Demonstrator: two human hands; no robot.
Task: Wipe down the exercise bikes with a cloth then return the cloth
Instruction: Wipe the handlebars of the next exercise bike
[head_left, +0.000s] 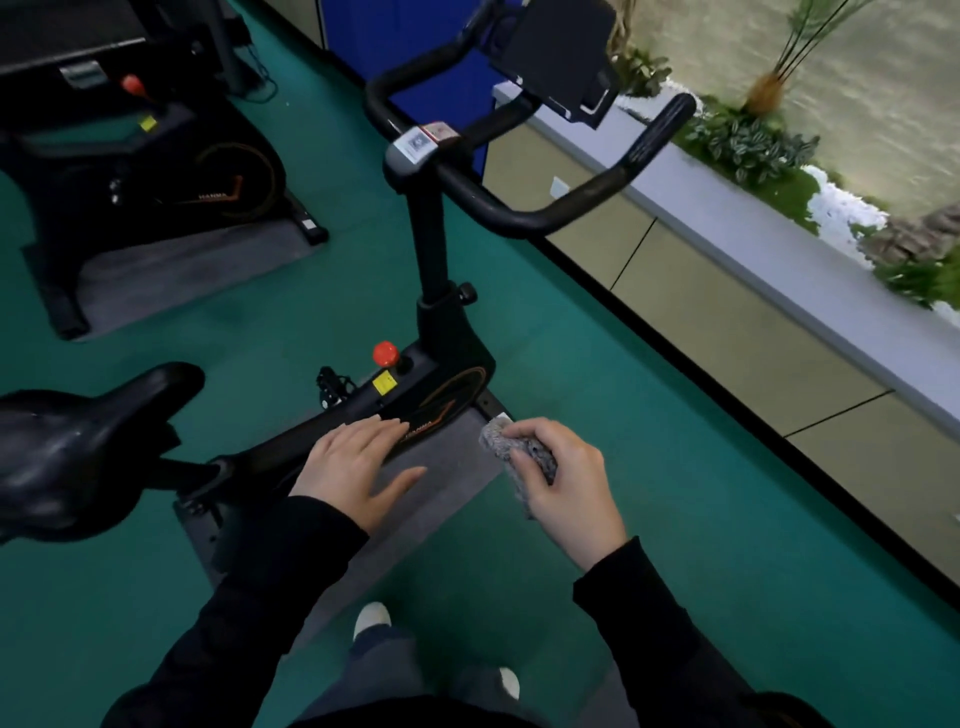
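A black exercise bike (441, 332) stands in front of me on a grey mat, its saddle (78, 447) at the left and its handlebar (545, 208) high in the middle. My right hand (566, 483) grips a bunched grey cloth (506, 441), held in the air to the right of the bike's frame. My left hand (353, 467) hovers with straight, spread fingers over the frame near the orange logo; whether it touches the frame is unclear. A second black exercise bike (156, 171) stands at the upper left on its own mat.
A red knob (385, 354) sticks up from the near bike's frame. A long planter ledge (779, 260) with green plants runs along the right wall. A blue cabinet (395, 41) stands behind the handlebar. Green floor lies between the bikes. My shoes show at the bottom.
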